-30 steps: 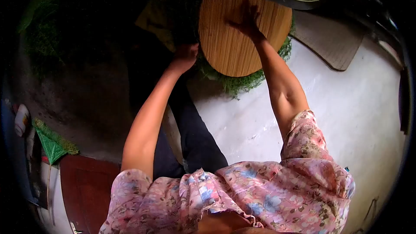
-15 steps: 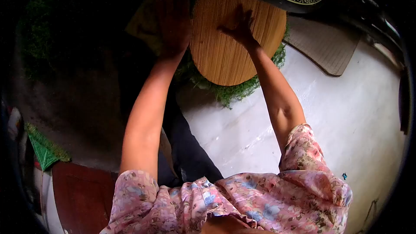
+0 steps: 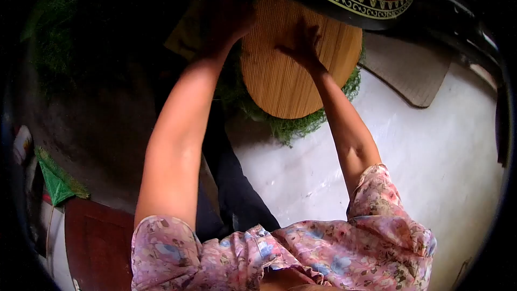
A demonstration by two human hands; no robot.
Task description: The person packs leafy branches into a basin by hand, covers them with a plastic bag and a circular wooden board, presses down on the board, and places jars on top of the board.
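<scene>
A round, striped wooden board [image 3: 291, 86] lies over feathery green foliage [image 3: 299, 128], which sticks out around its lower edge. On top of the board rests my right hand [image 3: 304, 46], its thumb and fingers spread, holding nothing. My left hand [image 3: 234, 19] is at the board's upper left edge, partly over it; deep shadow hides its fingers. A dull yellowish piece [image 3: 186, 35] of something shows to the left of that hand.
A red round top with a patterned black-and-gold rim [image 3: 366, 5] overhangs the board's far side. A greyish flat mat or board [image 3: 412, 67] lies at right on the pale floor [image 3: 409, 156]. At lower left are a green broom-like object [image 3: 56, 183] and a reddish-brown panel [image 3: 99, 242].
My left hand has shifted right, toward the board's upper edge, and its fingers have gone into shadow. The right hand stays spread on the board. The whole view has tilted slightly.
</scene>
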